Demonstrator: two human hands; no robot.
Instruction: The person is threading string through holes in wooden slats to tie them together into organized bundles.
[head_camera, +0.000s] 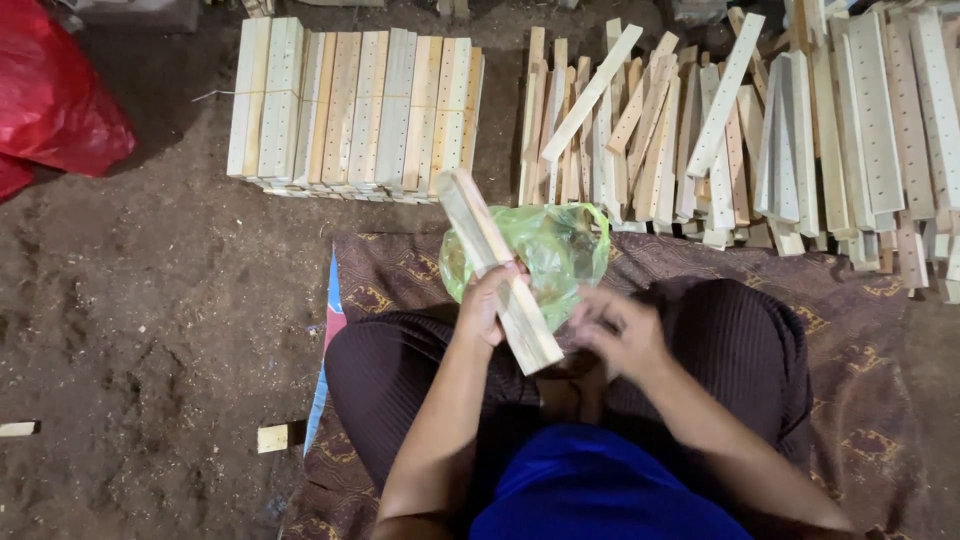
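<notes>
A person seated cross-legged on a patterned brown mat (850, 330) grips a bundle of pale wooden slats (497, 268) in the left hand (487, 303), fingers clamped around its middle. The bundle's long axis runs on a slant, its far end pointing up and away to the left toward the stacks, its near end angled down to the right over the lap. The right hand (620, 330) hovers just beside it, fingers curled; whether it pinches anything cannot be told. A crumpled green plastic bag (560, 250) lies on the mat just behind the bundle. Beyond, a tidy tied block of drilled slats (350, 110) sits left of a loose heap of slats (740, 130). A red plastic sack (50, 100) slumps at the far left on the dirt floor (150, 320).
</notes>
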